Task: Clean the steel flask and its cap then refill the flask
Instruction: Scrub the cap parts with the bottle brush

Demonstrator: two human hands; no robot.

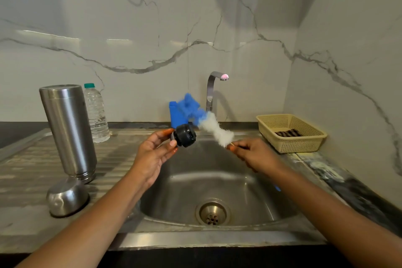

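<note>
Black flask cap (185, 135) pinched in left hand (152, 154) fingertips above sink (217, 180). Bottle brush (208, 125) handle gripped by curled right hand (254, 154) fingers, bristles just beside cap. Cap scrubbing judged underway. Steel flask (68, 130) stood mouth-down left of sink, likely washed. Refill not yet done.

The cap (185, 135) is coloured black, the brush (210, 125) blue and white. The flask (68, 130) is finished in plain silver — the wall (87, 28) is veined grey on white, the basket (301, 144) latticed in cream.
</note>
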